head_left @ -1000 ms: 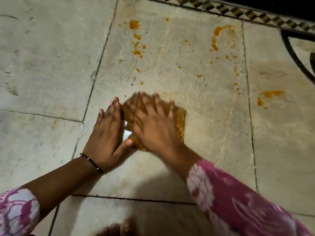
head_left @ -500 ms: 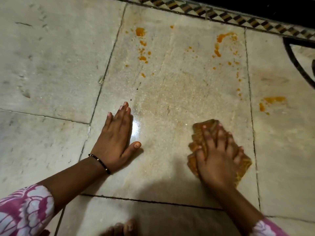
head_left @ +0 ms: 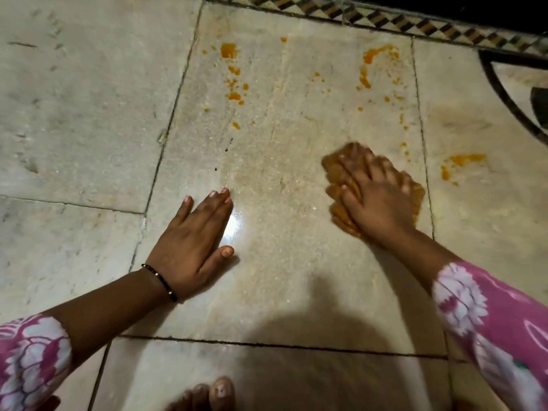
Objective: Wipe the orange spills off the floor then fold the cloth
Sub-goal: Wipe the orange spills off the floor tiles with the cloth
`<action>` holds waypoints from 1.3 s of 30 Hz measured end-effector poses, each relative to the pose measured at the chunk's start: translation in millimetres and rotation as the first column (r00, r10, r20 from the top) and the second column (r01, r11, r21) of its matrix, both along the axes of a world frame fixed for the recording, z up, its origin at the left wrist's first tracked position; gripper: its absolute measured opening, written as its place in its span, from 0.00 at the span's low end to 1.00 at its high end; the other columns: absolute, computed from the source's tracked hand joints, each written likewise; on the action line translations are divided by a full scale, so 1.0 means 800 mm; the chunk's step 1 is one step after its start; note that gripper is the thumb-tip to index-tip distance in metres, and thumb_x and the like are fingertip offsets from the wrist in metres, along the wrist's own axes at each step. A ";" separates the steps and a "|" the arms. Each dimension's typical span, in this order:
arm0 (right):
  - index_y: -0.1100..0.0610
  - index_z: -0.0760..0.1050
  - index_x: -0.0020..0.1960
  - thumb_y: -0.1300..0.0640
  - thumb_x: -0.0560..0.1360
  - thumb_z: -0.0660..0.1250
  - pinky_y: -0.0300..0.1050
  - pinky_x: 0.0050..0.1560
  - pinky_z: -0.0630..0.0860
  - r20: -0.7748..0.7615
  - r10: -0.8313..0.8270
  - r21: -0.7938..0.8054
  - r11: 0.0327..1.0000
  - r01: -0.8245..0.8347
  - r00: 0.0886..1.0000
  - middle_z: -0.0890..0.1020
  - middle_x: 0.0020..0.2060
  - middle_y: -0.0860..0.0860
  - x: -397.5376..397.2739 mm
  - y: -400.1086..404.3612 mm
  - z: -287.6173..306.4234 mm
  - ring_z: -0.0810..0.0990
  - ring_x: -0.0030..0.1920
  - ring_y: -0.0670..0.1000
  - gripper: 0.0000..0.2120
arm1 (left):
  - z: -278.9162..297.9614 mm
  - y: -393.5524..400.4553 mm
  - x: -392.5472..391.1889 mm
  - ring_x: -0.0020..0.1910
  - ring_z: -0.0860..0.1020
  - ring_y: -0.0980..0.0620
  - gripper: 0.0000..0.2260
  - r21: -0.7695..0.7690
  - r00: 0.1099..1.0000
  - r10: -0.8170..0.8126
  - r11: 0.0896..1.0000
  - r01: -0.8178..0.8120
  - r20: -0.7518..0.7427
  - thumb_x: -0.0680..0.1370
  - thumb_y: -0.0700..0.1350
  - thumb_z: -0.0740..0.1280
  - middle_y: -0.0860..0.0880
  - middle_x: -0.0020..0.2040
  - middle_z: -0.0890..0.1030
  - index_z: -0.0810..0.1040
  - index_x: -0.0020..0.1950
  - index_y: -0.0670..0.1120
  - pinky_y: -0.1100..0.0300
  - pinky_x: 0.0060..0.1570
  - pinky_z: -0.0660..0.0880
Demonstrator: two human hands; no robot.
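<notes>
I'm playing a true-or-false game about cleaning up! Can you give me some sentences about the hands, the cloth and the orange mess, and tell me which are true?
1. The right hand presses on the cloth. True.
2. The left hand holds the cloth. False: it lies flat on the bare floor, apart from the cloth.
3. All the orange spills are gone. False: orange spills remain above the hands, with another orange patch right of the cloth.
4. The left wrist wears a dark bracelet. True.
5. The cloth is neatly folded. False: it lies crumpled under the hand.
</notes>
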State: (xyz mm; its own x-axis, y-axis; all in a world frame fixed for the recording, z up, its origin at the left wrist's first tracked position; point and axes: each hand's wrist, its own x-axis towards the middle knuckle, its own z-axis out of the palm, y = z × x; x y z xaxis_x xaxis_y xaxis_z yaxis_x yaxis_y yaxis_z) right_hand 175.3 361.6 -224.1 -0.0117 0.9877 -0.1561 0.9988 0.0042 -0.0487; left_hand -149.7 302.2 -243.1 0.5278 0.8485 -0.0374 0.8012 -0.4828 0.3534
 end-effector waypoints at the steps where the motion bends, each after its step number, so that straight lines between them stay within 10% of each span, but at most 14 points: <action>1: 0.38 0.51 0.75 0.37 0.74 0.43 0.64 0.71 0.51 0.022 0.000 -0.003 1.000 0.000 1.000 0.51 0.77 0.48 0.009 -0.024 0.002 0.53 0.75 0.56 0.29 | 0.001 0.000 0.001 0.76 0.56 0.47 0.33 0.000 1.000 0.002 1.000 -0.002 0.008 0.80 0.61 0.42 0.43 0.76 0.57 0.57 0.76 0.39 0.43 0.72 0.51; 12: 0.42 0.64 0.71 0.42 0.74 0.53 0.73 0.67 0.45 -0.124 0.493 -0.122 0.854 -0.506 0.861 0.58 0.76 0.52 -0.206 -0.123 0.003 0.56 0.74 0.61 0.25 | 0.019 0.009 -0.016 0.75 0.58 0.51 0.36 -0.094 0.858 0.357 0.933 -0.347 0.371 0.79 0.65 0.40 0.45 0.76 0.60 0.65 0.73 0.40 0.48 0.73 0.47; 15: 0.41 0.57 0.74 0.41 0.77 0.55 0.71 0.68 0.38 -0.181 0.485 -0.077 0.860 -0.504 0.855 0.47 0.77 0.48 -0.239 -0.072 0.001 0.43 0.76 0.58 0.25 | 0.025 -0.005 -0.026 0.75 0.58 0.48 0.36 -0.057 0.892 0.323 0.945 -0.322 0.315 0.79 0.65 0.41 0.44 0.76 0.60 0.65 0.72 0.39 0.43 0.73 0.48; 21: 0.39 0.55 0.75 0.38 0.77 0.52 0.65 0.70 0.45 -0.126 0.215 -0.057 0.973 -0.224 0.968 0.53 0.77 0.49 -0.153 0.032 -0.002 0.50 0.76 0.56 0.26 | 0.000 -0.044 -0.034 0.76 0.51 0.41 0.40 0.032 0.949 0.271 0.962 -0.270 -0.159 0.77 0.66 0.46 0.36 0.76 0.52 0.55 0.75 0.35 0.43 0.73 0.46; 28: 0.45 0.55 0.76 0.39 0.76 0.44 0.68 0.70 0.52 0.015 -0.117 -0.063 0.991 0.118 0.993 0.58 0.76 0.55 -0.055 -0.109 0.008 0.55 0.74 0.60 0.30 | -0.001 -0.046 -0.028 0.76 0.50 0.39 0.39 0.048 0.934 0.272 0.962 -0.268 -0.232 0.78 0.65 0.45 0.35 0.76 0.52 0.55 0.75 0.34 0.42 0.73 0.49; 33: 0.47 0.68 0.71 0.44 0.71 0.55 0.71 0.65 0.55 -0.051 0.143 -0.084 0.986 -0.147 0.988 0.67 0.72 0.56 -0.174 -0.165 0.001 0.65 0.70 0.63 0.28 | -0.004 -0.047 -0.028 0.76 0.51 0.39 0.39 0.052 0.927 0.281 0.960 -0.277 -0.248 0.77 0.65 0.45 0.35 0.76 0.53 0.55 0.75 0.34 0.41 0.72 0.51; 39: 0.39 0.52 0.75 0.38 0.73 0.40 0.66 0.70 0.43 -0.053 0.250 -0.062 0.965 -0.253 0.967 0.51 0.77 0.49 -0.175 -0.034 0.000 0.50 0.76 0.57 0.30 | -0.004 -0.046 -0.029 0.76 0.50 0.40 0.39 0.046 0.933 0.266 0.964 -0.263 -0.242 0.77 0.65 0.47 0.36 0.76 0.52 0.55 0.75 0.35 0.43 0.73 0.48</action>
